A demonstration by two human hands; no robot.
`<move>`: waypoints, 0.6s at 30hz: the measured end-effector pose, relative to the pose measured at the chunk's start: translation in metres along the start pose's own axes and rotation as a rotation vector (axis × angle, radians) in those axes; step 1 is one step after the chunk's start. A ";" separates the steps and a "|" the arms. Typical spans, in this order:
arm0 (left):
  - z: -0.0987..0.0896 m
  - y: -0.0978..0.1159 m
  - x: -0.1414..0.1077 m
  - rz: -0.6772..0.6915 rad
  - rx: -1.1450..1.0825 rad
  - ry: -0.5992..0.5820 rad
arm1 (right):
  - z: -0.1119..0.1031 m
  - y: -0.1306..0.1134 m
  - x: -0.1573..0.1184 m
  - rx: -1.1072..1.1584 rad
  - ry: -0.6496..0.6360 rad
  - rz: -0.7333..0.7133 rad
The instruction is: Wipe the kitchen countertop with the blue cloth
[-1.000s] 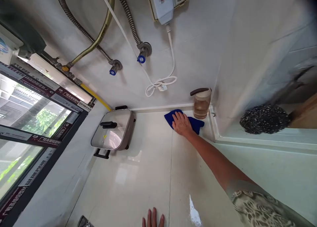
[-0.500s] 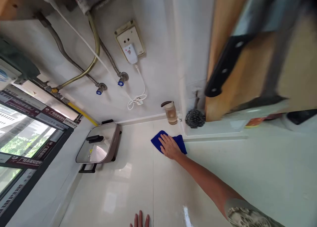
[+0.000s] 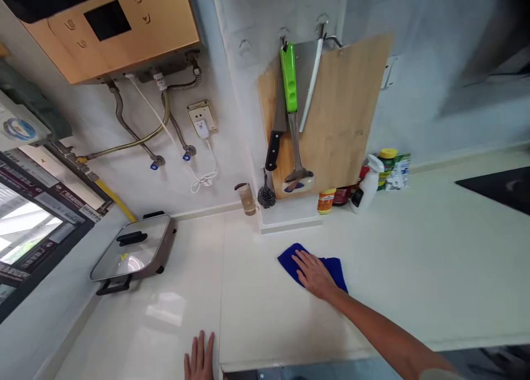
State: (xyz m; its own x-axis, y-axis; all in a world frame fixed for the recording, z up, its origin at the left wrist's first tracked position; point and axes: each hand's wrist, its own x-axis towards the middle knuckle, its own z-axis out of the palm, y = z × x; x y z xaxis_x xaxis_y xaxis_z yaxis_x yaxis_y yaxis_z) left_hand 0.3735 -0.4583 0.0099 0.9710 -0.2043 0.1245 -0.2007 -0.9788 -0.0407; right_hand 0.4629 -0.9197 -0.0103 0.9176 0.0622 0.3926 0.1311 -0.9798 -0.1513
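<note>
A blue cloth (image 3: 334,269) lies on the white countertop (image 3: 265,319), in front of the wall ledge. My right hand (image 3: 314,275) rests flat on it, palm down with the fingers slightly spread, and the cloth shows on both sides of the hand. At the bottom edge of the view, my left hand (image 3: 200,359) lies on the countertop near its front edge, fingers stretched out, with nothing visible in it. Only its fingers and part of its back show.
An electric pan (image 3: 136,247) with a glass lid stands at the left. Along the wall are a brown cup (image 3: 247,199), a scrubber (image 3: 266,196), a hanging knife (image 3: 274,148), a ladle (image 3: 296,148), a cutting board (image 3: 339,115) and a spray bottle (image 3: 366,186).
My right hand and the blue cloth have moved to the right along the countertop, away from the cup. The view has shifted back, showing more of the wall and my left hand.
</note>
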 end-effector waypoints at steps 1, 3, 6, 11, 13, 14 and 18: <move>-0.004 0.002 0.000 0.009 -0.010 0.006 | -0.006 0.012 -0.016 -0.032 -0.003 0.039; -0.010 0.005 -0.001 0.022 -0.031 0.008 | -0.020 0.037 -0.052 -0.097 -0.013 0.127; -0.015 0.008 -0.001 0.019 -0.058 -0.017 | -0.041 0.074 -0.112 -0.197 -0.023 0.268; -0.016 0.009 0.000 0.007 -0.089 -0.055 | -0.065 0.109 -0.190 -0.336 -0.005 0.513; -0.016 0.009 0.000 0.012 -0.087 -0.062 | -0.069 0.102 -0.196 -0.371 0.014 0.638; -0.015 0.009 0.001 0.015 -0.085 -0.064 | -0.069 0.092 -0.193 -0.385 0.027 0.709; -0.011 0.009 0.003 0.002 -0.078 -0.068 | -0.061 0.031 -0.163 -0.375 0.045 0.859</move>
State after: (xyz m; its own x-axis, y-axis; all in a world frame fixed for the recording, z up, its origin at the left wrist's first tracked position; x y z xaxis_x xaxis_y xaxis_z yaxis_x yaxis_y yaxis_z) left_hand 0.3731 -0.4682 0.0210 0.9767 -0.2070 0.0572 -0.2093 -0.9772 0.0369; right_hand 0.2941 -0.9716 -0.0238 0.6280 -0.7105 0.3175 -0.7210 -0.6847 -0.1064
